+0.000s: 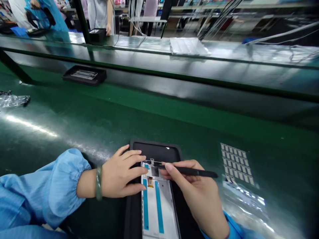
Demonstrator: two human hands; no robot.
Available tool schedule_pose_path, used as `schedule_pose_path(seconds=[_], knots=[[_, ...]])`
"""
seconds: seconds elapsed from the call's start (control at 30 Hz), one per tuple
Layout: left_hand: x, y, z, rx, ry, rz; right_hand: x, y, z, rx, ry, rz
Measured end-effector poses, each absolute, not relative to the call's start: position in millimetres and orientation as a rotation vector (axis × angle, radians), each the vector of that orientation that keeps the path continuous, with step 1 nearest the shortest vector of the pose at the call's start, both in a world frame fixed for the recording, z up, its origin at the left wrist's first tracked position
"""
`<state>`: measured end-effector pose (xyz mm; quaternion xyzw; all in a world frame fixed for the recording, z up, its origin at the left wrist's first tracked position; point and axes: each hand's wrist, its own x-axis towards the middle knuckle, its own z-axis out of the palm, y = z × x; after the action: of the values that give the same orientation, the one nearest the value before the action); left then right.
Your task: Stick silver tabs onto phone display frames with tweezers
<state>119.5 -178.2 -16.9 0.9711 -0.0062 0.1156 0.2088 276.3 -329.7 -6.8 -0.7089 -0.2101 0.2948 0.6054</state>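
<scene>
Head view: phone frame (157,202) half-hidden under hands (122,174) (196,189)

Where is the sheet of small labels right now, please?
In the head view, the sheet of small labels lies on the green bench mat, right of the black tray and the right hand.

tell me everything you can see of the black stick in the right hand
The black spudger is a slim, straight, matte tool that looks like plastic. It lies nearly level, pinched between the thumb and fingers of the right hand, with its tapered rear end sticking out past the hand. Its working end points toward the top of a white phone frame, though contact cannot be confirmed.
</scene>
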Motion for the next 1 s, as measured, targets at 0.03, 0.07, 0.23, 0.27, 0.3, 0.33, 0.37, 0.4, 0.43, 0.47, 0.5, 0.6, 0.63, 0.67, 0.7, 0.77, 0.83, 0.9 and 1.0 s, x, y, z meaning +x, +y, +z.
schedule_pose_path(seconds=[0.03, 0.07, 0.23, 0.27, 0.3, 0.33, 0.37, 0.4, 0.43, 0.47, 0.5, 0.6, 0.63, 0.67, 0.7, 0.77, 0.83, 0.9, 1.0], knots=[[120.4, -178.0, -16.5, 2.699, -0.017, 0.317, 276.3, -329.8, -7.3, -1.657, -0.515, 0.670], [121.2, -177.7, -16.1, 2.699, -0.018, 0.313, 276.1, -329.9, -7.6, -1.672, -0.541, 0.658], [122.5, -177.0, -15.2, 2.699, -0.028, 0.290, 274.6, -330.2, -9.3, -1.717, -0.614, 0.633], [122.5, -177.0, -15.1, 2.697, -0.026, 0.285, 274.6, -330.2, -9.9, -1.728, -0.621, 0.629], [122.5, -177.0, -15.0, 2.696, -0.025, 0.279, 274.7, -330.1, -10.4, -1.738, -0.624, 0.627], [122.6, -177.0, -14.7, 2.696, -0.023, 0.274, 274.8, -330.0, -10.9, -1.749, -0.623, 0.627], [122.6, -177.1, -14.4, 2.695, -0.022, 0.271, 274.9, -329.9, -11.1, -1.758, -0.622, 0.629], [122.6, -177.1, -14.0, 2.694, -0.020, 0.270, 274.9, -329.7, -11.1, -1.764, -0.620, 0.631], [122.6, -177.2, -13.6, 2.694, -0.017, 0.271, 274.9, -329.5, -10.9, -1.768, -0.617, 0.633], [122.7, -177.4, -13.2, 2.695, -0.015, 0.275, 274.7, -329.4, -10.5, -1.770, -0.617, 0.634], [122.7, -177.6, -12.9, 2.696, -0.014, 0.279, 274.5, -329.3, -10.0, -1.770, -0.618, 0.634], [122.8, -178.3, -12.4, 2.700, -0.012, 0.279, 273.8, -329.0, -8.6, -1.756, -0.620, 0.635], [122.8, -178.5, -12.5, 2.700, -0.009, 0.276, 273.6, -329.0, -8.4, -1.751, -0.618, 0.639], [122.8, -178.7, -12.5, 2.699, -0.005, 0.275, 273.4, -329.0, -8.3, -1.747, -0.614, 0.642], [122.9, -178.8, -12.5, 2.699, -0.002, 0.274, 273.4, -329.1, -8.3, -1.745, -0.611, 0.643], [122.9, -178.8, -12.5, 2.701, -0.003, 0.276, 273.3, -329.0, -8.5, -1.748, -0.610, 0.646], [123.0, -178.6, -12.5, 2.705, -0.012, 0.276, 273.2, -328.9, -8.7, -1.751, -0.616, 0.643], [123.1, -178.4, -12.5, 2.707, -0.019, 0.278, 273.1, -328.6, -8.5, -1.753, -0.616, 0.638], [123.1, -178.3, -12.5, 2.707, -0.022, 0.272, 273.2, -328.6, -8.2, -1.750, -0.611, 0.636]])
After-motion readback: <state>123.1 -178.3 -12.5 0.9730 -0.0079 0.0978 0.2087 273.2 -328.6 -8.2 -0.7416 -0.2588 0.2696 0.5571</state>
